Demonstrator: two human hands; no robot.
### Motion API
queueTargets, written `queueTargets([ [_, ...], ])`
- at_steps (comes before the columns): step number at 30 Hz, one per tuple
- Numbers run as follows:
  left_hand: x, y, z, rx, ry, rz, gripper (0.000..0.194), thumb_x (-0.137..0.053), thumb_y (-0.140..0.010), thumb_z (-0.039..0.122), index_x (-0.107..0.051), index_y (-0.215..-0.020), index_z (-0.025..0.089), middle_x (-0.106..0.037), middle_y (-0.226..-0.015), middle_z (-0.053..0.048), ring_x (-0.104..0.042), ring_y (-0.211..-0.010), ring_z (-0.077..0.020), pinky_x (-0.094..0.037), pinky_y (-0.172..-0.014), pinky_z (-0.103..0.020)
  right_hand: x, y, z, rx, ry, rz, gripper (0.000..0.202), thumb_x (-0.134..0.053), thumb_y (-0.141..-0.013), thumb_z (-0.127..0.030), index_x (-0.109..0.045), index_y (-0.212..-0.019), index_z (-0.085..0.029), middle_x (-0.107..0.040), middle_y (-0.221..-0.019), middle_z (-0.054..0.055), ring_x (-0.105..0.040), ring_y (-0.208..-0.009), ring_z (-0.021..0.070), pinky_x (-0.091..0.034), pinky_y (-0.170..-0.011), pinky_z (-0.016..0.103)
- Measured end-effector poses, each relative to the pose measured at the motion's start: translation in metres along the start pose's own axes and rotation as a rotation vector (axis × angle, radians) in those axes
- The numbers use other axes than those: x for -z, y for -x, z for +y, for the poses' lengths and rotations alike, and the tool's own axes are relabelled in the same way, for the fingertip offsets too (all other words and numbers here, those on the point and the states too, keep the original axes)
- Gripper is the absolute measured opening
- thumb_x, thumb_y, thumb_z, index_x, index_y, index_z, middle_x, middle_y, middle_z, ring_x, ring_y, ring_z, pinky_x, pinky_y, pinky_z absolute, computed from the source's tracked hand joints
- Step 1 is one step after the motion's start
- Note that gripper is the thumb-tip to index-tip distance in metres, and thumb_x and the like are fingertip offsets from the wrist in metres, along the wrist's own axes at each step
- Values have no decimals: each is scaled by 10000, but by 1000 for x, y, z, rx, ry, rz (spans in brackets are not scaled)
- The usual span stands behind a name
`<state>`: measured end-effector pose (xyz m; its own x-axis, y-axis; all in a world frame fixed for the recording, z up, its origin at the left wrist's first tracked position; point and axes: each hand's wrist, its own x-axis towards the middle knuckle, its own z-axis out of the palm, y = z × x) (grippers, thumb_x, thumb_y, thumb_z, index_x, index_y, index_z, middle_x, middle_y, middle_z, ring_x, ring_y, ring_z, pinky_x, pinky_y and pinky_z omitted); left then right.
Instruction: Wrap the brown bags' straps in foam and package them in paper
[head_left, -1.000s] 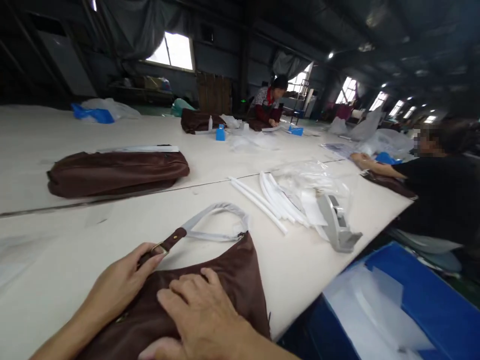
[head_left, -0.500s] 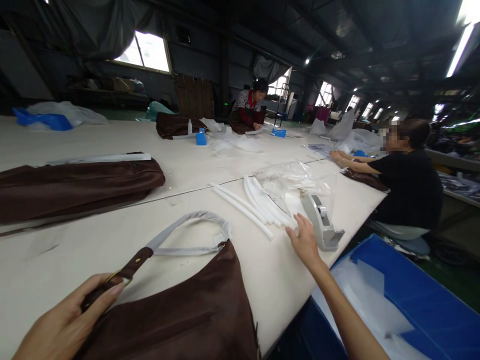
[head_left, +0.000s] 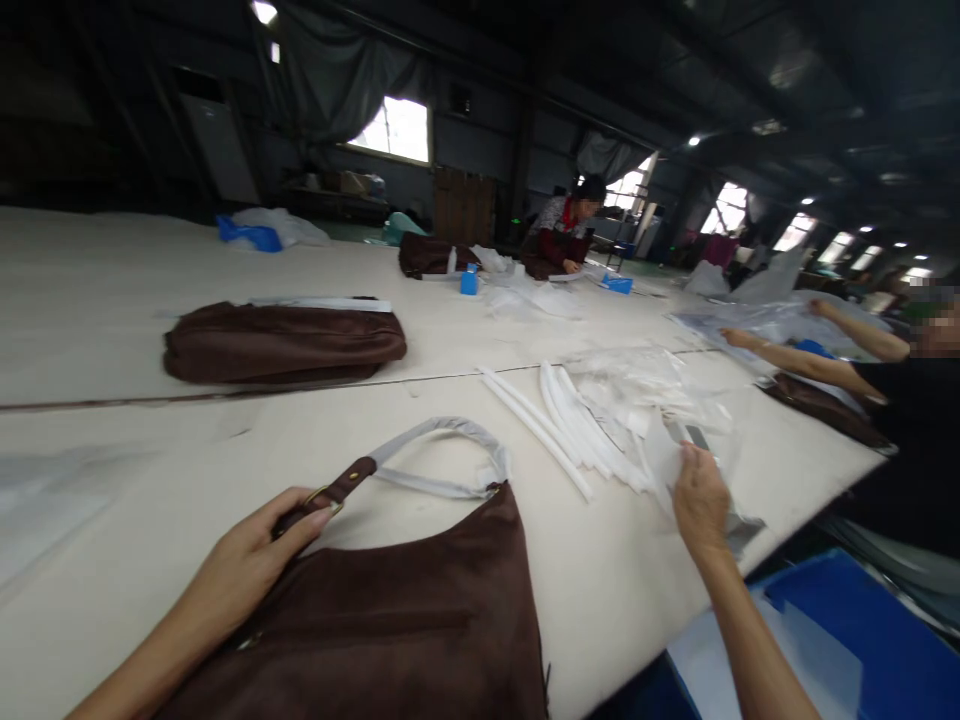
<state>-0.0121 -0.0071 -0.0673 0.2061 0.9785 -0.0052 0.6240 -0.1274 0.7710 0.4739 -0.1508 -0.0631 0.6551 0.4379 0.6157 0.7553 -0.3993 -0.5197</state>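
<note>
A dark brown handbag [head_left: 405, 610] lies on the table in front of me, its handle [head_left: 439, 428] wrapped in pale film and standing up in a loop. My left hand [head_left: 270, 535] is closed on the brown strap end of that handle, beside a brass-coloured ring [head_left: 324, 497]. At the right, my right hand [head_left: 703, 495] is bent over the grey tape dispenser [head_left: 742, 532], its fingers closed on the upper part. My hand covers much of the dispenser. Several white foam tubes [head_left: 577, 420] lie just left of it.
Crumpled clear plastic [head_left: 637, 375] lies behind the tubes. A second brown bag [head_left: 285, 340] rests across the table seam. Below the right edge stands a blue bin [head_left: 885, 630] with white sheets. One co-worker [head_left: 892, 400] sits at the right; another [head_left: 566, 225] leans over the far side.
My right hand has moved from beside the foam tubes onto the tape dispenser. My left hand keeps its hold on the strap. The view has swung left.
</note>
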Motion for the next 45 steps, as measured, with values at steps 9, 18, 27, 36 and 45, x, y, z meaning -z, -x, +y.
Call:
queueTargets([
  [9,-2,20,3,5,503,73,370,-569,-806,562,-552,-795,192,-493,-636,42,-407,-550,-120,-287,-531,-228,-2,48,-136,88,-336,-347,610,-374,-842,-766,-619,-877,-209,-637,-770,62,-575,-729,232,-439,-713,346],
  [18,-7,27,-5,-72,679,100,378,-573,-802,557,-566,-798,179,-455,-606,50,-357,-541,-110,-249,-530,-238,-87,143,-260,-41,-865,-984,474,-501,-840,-697,-554,-792,-229,-560,-657,-2,-553,-617,183,-466,-532,299],
  [27,-15,19,-16,-128,770,149,291,-633,-754,455,-638,-786,165,-559,-704,13,-465,-681,-150,-346,-639,-257,-74,176,-293,-291,-1131,-1330,474,-788,-742,-441,-595,-1109,-211,-694,-1048,45,-673,-912,175,-565,-714,265],
  [36,-9,24,-16,-99,923,198,311,-576,-820,476,-642,-799,173,-486,-593,34,-372,-518,-114,-254,-512,-252,-116,171,-279,-565,-1093,-1310,200,-711,-573,-153,-591,-731,-185,-690,-684,2,-654,-635,184,-562,-596,312],
  [45,-11,25,-16,-88,902,199,304,-654,-754,434,-621,-921,182,-510,-678,38,-434,-570,-114,-329,-539,-231,-108,193,-330,-560,-1414,-1245,260,-732,-595,-223,-588,-809,-196,-697,-768,2,-673,-765,186,-554,-778,340],
])
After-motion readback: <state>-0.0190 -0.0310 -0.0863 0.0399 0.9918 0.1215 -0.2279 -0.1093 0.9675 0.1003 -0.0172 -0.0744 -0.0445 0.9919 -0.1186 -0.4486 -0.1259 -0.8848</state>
